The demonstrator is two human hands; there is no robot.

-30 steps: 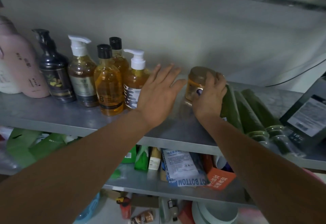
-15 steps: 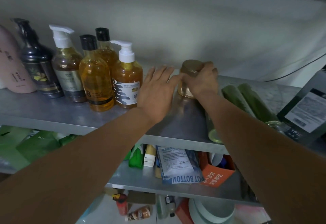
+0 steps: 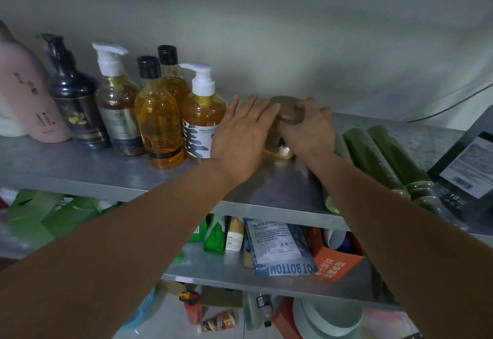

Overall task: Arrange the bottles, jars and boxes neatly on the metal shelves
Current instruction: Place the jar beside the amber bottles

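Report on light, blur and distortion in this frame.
Head view: dim, flat light; wide-angle distortion tilts the black pump bottle outward; the pink bottle at the left edge is blurred; the right hand covers much of the amber brown-lidded jar.

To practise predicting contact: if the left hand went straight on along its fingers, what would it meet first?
Probably the jar lid, gripped by the right hand; the left hand looks almost touching it.

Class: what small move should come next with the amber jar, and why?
Probably slide the small round amber jar with the bronze lid left, beside the amber white-pump bottle: the right hand grips its lid, the left hand touches it with straight fingers, and it stands apart from the row.
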